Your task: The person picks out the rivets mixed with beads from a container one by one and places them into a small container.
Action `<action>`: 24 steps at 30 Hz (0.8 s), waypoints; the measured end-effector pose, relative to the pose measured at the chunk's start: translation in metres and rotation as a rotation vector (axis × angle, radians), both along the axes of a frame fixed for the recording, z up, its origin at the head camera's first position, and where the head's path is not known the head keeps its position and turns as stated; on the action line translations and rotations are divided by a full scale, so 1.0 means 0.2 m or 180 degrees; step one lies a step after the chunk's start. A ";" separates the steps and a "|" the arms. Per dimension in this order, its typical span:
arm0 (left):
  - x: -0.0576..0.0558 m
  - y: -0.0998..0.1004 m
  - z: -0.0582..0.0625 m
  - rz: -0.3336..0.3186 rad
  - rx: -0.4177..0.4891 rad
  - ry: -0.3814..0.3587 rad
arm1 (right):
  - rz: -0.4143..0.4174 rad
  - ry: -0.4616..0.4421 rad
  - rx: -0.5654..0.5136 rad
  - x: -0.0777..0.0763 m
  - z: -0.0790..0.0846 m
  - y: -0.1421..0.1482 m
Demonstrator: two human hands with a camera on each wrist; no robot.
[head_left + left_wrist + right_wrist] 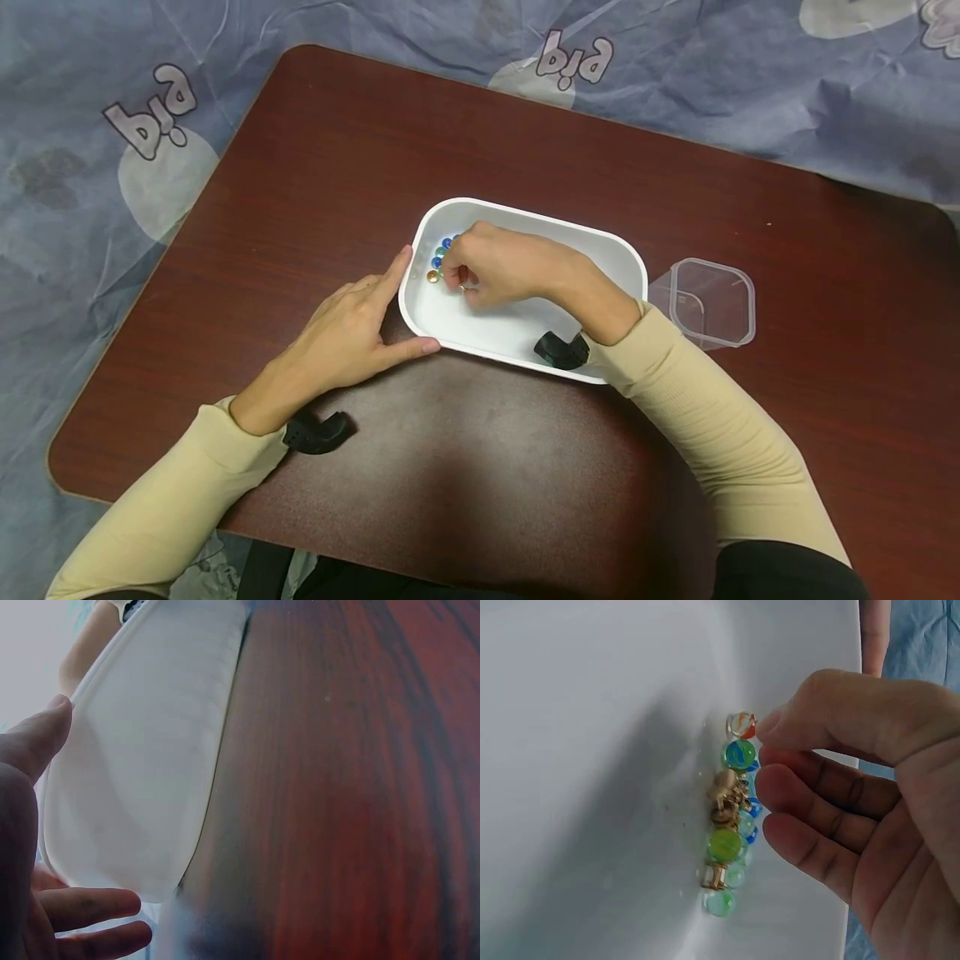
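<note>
My left hand [341, 333] rests against the left end of a white tray [510, 333], its thumb on the near rim and index finger along the end. In the left wrist view that thumb lies over the rim. Over the tray's left part, my right hand [498, 262] reaches in with loosely bent fingers. The right wrist view shows its fingertips close beside a row of glass marbles [726, 845] and small gold-coloured pieces [724, 811]. A clear marble with an orange-red swirl [742, 725] is right at the thumb tip. Nothing shows gripped between the fingers.
Just right of the tray, a clear plastic container [712, 302] sits on the dark reddish-brown table [360, 167]. Black wrist devices [318, 433] are worn at both wrists. A blue patterned cloth [420, 37] spreads beyond the table's far edge.
</note>
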State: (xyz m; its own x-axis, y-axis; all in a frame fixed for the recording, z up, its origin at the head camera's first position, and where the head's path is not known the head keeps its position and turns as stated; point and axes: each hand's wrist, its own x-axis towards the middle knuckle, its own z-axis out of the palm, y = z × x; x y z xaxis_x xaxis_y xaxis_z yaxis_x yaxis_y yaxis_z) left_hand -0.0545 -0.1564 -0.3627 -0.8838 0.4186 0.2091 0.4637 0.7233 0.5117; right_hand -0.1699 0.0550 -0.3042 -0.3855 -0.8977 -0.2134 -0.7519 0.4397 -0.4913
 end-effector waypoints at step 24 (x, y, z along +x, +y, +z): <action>0.00 0.01 0.01 0.0052 -0.0085 -0.0125 | -0.0435 0.0285 -0.0524 0.03 0.20 0.27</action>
State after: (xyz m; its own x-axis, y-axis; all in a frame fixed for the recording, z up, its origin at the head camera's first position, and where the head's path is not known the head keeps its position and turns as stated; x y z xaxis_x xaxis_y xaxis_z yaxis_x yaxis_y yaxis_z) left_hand -0.0538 -0.1551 -0.3606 -0.8979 0.4090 0.1630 0.4316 0.7443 0.5097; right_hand -0.1636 0.1088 -0.2633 -0.5168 -0.8556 -0.0280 -0.7346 0.4600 -0.4988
